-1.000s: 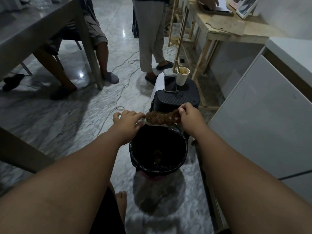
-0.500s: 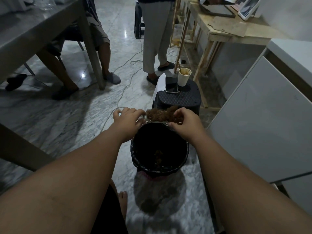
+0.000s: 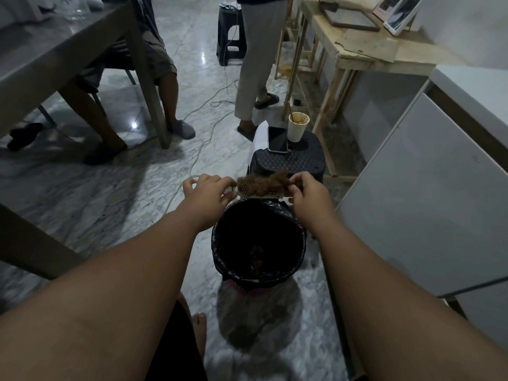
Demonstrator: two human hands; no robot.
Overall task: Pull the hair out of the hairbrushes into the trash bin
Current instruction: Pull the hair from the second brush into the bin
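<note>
A pale hairbrush (image 3: 258, 194) lies level over the far rim of the trash bin (image 3: 299, 243), its bristles matted with brown hair (image 3: 261, 184). My left hand (image 3: 209, 193) grips the brush's left end. My right hand (image 3: 308, 192) pinches the clump of hair at the brush's right end, which stands lifted a little off the bristles. The bin is lined with a black bag, and some brown hair lies at its bottom.
A black stool (image 3: 291, 160) behind the bin carries a phone (image 3: 277, 139) and a paper cup (image 3: 297, 127). White cabinets (image 3: 412, 188) stand on the right, a grey table (image 3: 55, 50) on the left. One person sits, another stands; a cable (image 3: 198, 149) crosses the floor.
My right hand has shifted along the brush's right end and raised a tuft of hair from the bristles. The brush stays over the bin's far rim.
</note>
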